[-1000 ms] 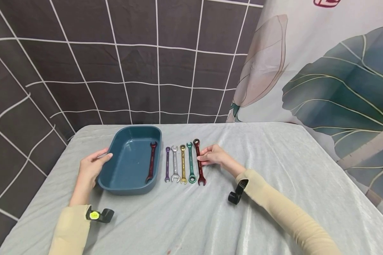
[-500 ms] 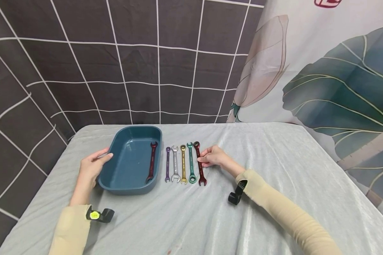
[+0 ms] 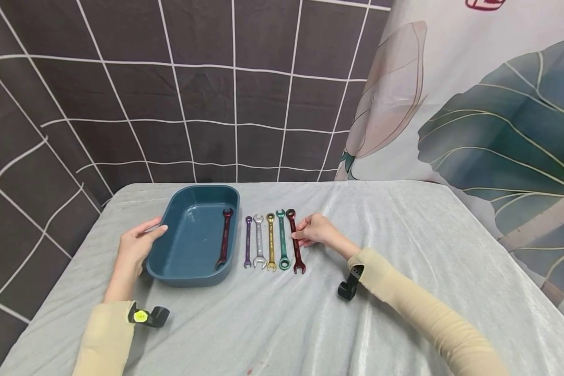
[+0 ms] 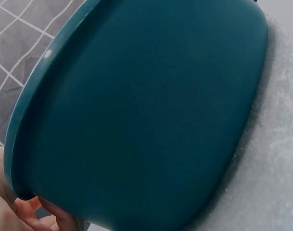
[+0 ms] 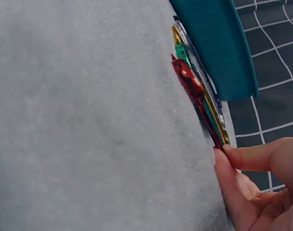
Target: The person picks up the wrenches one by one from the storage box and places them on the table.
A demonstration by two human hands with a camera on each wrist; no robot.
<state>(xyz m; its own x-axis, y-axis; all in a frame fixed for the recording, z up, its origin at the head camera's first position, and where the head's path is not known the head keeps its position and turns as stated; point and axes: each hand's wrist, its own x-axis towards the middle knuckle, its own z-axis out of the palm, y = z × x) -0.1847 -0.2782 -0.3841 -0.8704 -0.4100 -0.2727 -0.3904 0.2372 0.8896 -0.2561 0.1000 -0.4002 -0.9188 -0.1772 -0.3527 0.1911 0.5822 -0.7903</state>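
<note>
My left hand (image 3: pixel 135 244) grips the left rim of a blue plastic basin (image 3: pixel 183 281), thumb over the edge and fingers outside, as the left wrist view also shows. Inside the basin, along its right wall, lies a dark red wrench (image 3: pixel 224 237). To the right of the basin, wrenches stand in a row on the cloth: purple (image 3: pixel 247 243), silver (image 3: pixel 259 241), gold (image 3: pixel 270 241), green (image 3: pixel 282 240) and dark red (image 3: pixel 297 250). My right hand (image 3: pixel 317 230) pinches the dark red wrench of the row at its shaft; the right wrist view shows thumb and finger meeting there.
A pale grey cloth covers the table (image 3: pixel 404 245). Behind it hangs a dark curtain with a white grid (image 3: pixel 207 94), and at the right a curtain with large leaves (image 3: pixel 507 120). Dark camera mounts sit at both wrists.
The top end of the dark red wrench in the row has shifted slightly toward me since the first frame. Both hands keep their hold and are otherwise nearly still.
</note>
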